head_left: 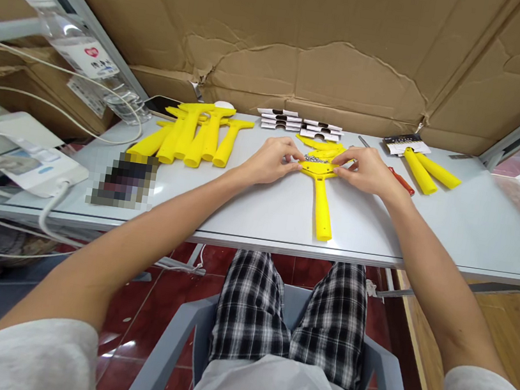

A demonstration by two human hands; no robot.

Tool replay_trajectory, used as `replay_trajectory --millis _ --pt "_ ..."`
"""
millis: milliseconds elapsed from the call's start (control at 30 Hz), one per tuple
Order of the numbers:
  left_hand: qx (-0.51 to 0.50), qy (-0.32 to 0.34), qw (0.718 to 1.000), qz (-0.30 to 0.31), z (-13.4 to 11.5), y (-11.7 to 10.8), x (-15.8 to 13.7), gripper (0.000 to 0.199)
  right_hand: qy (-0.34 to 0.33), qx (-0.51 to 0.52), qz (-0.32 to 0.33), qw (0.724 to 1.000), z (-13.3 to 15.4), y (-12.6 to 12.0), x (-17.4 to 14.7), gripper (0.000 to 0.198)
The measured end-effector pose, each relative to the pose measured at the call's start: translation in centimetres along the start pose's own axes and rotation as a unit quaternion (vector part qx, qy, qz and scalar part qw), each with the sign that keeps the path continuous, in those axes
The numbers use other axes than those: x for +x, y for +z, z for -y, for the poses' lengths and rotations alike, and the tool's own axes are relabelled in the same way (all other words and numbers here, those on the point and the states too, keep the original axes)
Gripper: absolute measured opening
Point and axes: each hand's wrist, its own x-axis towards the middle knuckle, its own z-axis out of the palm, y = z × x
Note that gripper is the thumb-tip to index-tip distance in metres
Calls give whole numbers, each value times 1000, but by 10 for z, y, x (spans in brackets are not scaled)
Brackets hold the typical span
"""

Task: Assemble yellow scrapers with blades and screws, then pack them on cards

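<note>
A yellow plastic scraper-like tool (321,207) lies on the grey table, its handle pointing toward me and its wide head at the far end. My left hand (274,160) pinches the left end of that head between thumb and fingers. At the right end my right hand (364,169) has its thumb and fingers closed on the head's edge. Between the fingertips, just beyond the head, shows a heap of small silver metal pieces (316,159), too small to make out singly. More flat yellow plastic parts (316,143) lie right behind it.
Several yellow handles (195,137) are heaped at the left, near a blurred dark object (124,181). Stacked white-and-black cards (280,120) stand at the back. To the right lie two yellow handles (420,172) and a red-handled tool (401,180). A water bottle (90,58) and cables occupy the far left.
</note>
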Motion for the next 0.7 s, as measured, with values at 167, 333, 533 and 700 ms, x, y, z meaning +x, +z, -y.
replay_trajectory --millis 167,333,533,700 --pt "3 1 1000 15 -1 -1 0 24 -8 6 -1 1000 4 0 0 27" --pt "0 1 1000 15 -1 -1 0 24 -33 13 18 999 6 -3 -2 35" --pt "1 -3 1000 19 1 -1 0 36 -38 -25 51 998 5 -5 -2 49" --pt "23 -10 999 21 1 0 0 41 -37 -58 57 996 -1 -3 0 56"
